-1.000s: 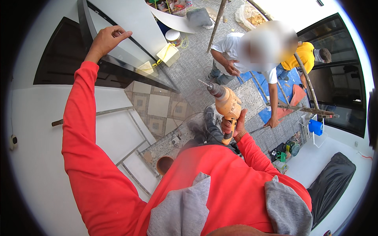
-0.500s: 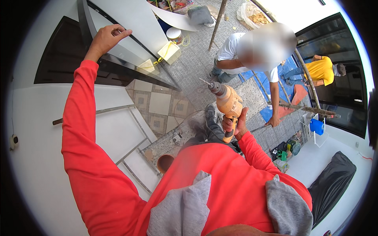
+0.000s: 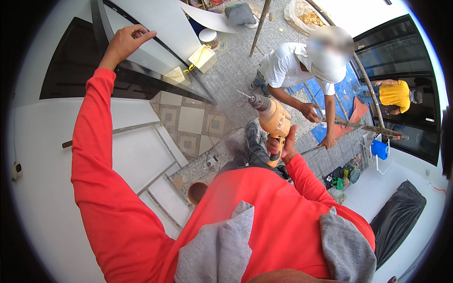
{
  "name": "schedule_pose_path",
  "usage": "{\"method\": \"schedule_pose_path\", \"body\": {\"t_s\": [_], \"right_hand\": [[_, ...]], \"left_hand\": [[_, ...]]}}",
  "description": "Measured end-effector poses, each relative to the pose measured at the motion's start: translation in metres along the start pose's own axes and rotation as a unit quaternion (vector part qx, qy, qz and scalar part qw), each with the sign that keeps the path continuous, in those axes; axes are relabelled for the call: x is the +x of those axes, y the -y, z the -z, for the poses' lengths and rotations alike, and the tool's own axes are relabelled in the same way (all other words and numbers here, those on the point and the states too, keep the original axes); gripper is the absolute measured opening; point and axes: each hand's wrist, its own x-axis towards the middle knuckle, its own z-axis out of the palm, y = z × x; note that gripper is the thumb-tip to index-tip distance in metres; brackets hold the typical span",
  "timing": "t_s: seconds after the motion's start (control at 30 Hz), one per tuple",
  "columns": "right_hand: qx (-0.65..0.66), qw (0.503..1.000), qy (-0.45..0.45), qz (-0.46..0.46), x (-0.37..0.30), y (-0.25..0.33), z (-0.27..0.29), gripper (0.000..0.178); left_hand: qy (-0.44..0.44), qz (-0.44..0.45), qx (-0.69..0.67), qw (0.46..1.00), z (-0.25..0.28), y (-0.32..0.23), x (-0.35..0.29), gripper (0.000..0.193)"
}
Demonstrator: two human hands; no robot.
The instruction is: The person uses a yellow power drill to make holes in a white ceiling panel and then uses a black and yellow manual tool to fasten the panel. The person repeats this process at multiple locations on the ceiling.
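Note:
My right hand [image 3: 289, 147] is wrapped round the handle of an orange power drill [image 3: 274, 119] in front of my body. The drill's bit points up and to the left. My left arm is stretched out, with the left hand [image 3: 123, 45] raised at the upper left beside a dark door frame [image 3: 163, 87]. Its fingers are curled in toward the thumb; whether something small sits between them is hidden. The hand overlaps the frame, but I cannot tell if it touches it.
A co-worker in a white shirt [image 3: 285, 66] leans over poles on the right. Another person in a yellow shirt [image 3: 395, 95] stands by dark glass doors. A metal ladder-like frame [image 3: 163, 177] and a clay pot [image 3: 197, 192] are at my left. Buckets and a white box [image 3: 204, 58] stand farther off.
The co-worker in white has shifted, and both their hands now show at the poles. The person in yellow has moved slightly right. My hands and the drill have hardly moved.

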Motion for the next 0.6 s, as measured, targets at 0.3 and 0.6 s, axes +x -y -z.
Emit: {"method": "schedule_pose_path", "body": {"t_s": [0.3, 0.6], "right_hand": [[-0.014, 1.000, -0.003, -0.001, 0.0018, -0.0008, 0.0005, 0.109], [-0.001, 1.000, -0.011, 0.003, 0.0037, -0.0023, -0.0001, 0.110]], "left_hand": [[-0.010, -0.009, 0.004, 1.000, -0.0026, 0.0048, 0.0001, 0.060], [0.002, 0.007, 0.006, 1.000, -0.0027, 0.0087, 0.0033, 0.058]]}}
